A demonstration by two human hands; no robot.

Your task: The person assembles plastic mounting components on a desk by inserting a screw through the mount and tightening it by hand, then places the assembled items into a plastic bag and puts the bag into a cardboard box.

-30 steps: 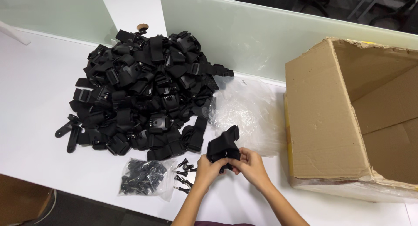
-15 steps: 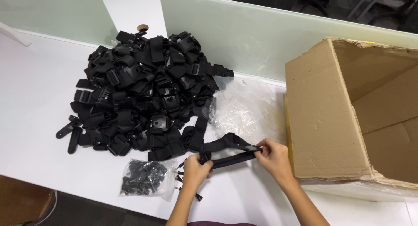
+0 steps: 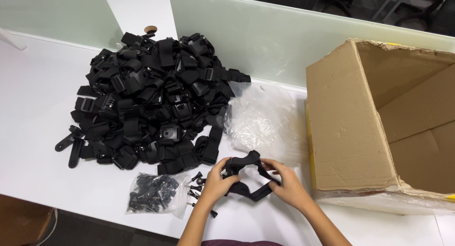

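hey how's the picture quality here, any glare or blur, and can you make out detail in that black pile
Head view: even overhead light, soft shadows; sharp, no motion blur on the left hand or right hand. Mild sheen on the clear plastic bag. The pile of black straps merges into dark mass, with little detail. The cardboard box looks wide-angle stretched.

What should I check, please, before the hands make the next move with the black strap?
1. Both hands on the strap: ok. The left hand and the right hand each grip the black strap.
2. Strap free of the black pile: ok, it lies apart.
3. Strap untwisted: cannot tell, it is bunched between the fingers.
4. Loose screws near the left hand: not ok, they lie close beside it.
5. Cardboard box open: ok, its opening faces the camera.
6. Small parts bag sealed: cannot tell.
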